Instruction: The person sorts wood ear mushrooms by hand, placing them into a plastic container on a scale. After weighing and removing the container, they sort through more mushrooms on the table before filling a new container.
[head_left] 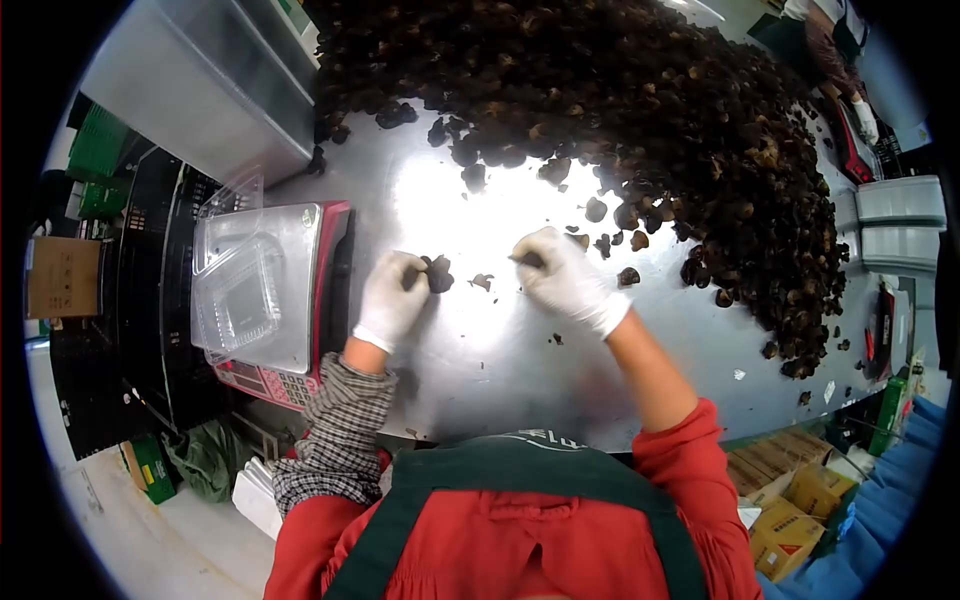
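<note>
My left hand (393, 298), in a white glove, pinches a dark brown mushroom (439, 274) with a ruffled edge, held just above the metal table. To its right my right hand (567, 277), also gloved in white, is closed with thumb and fingertips around a small dark piece (529, 259), seemingly mushroom; the fingers partly hide it. Between the hands a small brown scrap (483, 282) lies on the shiny tabletop (470, 370). Beyond them spreads a large heap of dark mushrooms (640, 90), with loose ones scattered along its near edge.
At left stands a red-sided scale (300, 225) with clear plastic boxes (240, 300) on its plate. A tall grey metal bin (210, 90) is behind it. At far right are stacked trays (900, 220) and another person's gloved hand (866, 122). Cardboard boxes (790, 530) sit below right.
</note>
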